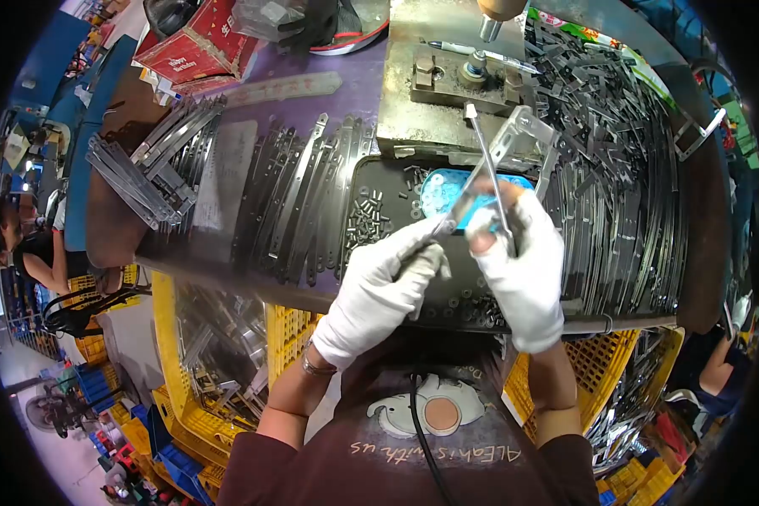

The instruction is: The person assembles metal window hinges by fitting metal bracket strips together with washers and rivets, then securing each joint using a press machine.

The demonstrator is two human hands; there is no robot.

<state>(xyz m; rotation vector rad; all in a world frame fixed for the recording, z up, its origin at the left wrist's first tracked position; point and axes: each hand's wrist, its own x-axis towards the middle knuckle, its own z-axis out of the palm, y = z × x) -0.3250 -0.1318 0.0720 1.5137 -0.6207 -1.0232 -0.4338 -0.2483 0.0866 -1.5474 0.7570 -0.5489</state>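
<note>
My left hand (385, 282), in a white glove, is closed around the near end of a flat metal linkage (502, 145). The linkage slants up and away, with a second strip folded back at its far end. My right hand (524, 266), gloved with some bare fingertips, pinches a slim metal strip (487, 153) that crosses in front of the linkage. Beneath both hands lies a blue dish (434, 221) of white washers in a dark tray (364, 173). Small metal rivets (367, 218) lie in the tray left of the dish.
Beyond my hands stands a press block (464, 84) under a punch (490, 29), with a pen (481, 56) behind. Metal strips (299, 194) lie left; more pieces (599, 110) pile right. Yellow crates (173, 337) stand below the table edge. Another person (46, 253) sits far left.
</note>
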